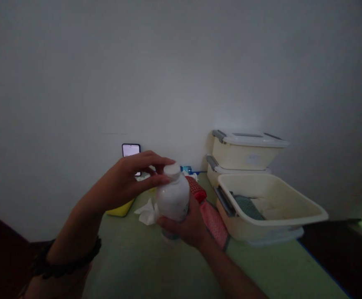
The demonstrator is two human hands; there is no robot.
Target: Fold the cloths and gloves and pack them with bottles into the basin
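Note:
A white bottle (pixel 172 199) with a white screw cap (pixel 172 170) is in front of me, slightly tilted. My right hand (pixel 189 224) is wrapped round its lower body, fingers mostly hidden behind it. From the left, my left hand (pixel 137 176) has its thumb and fingers closed on the cap, which is on the bottle's neck. Crumpled white tissue (pixel 147 212) lies just left of the bottle. To the right of the bottle are a red patterned roll (pixel 196 189) and a pink cloth (pixel 215 224).
An open cream bin (pixel 280 224) holding a green cloth (pixel 248 207) stands at right, with lidded bins (pixel 246 151) stacked behind. A phone (pixel 130 149) leans against the wall. Something yellow (pixel 120 209) lies partly behind my left wrist on the green tabletop (pixel 131 257).

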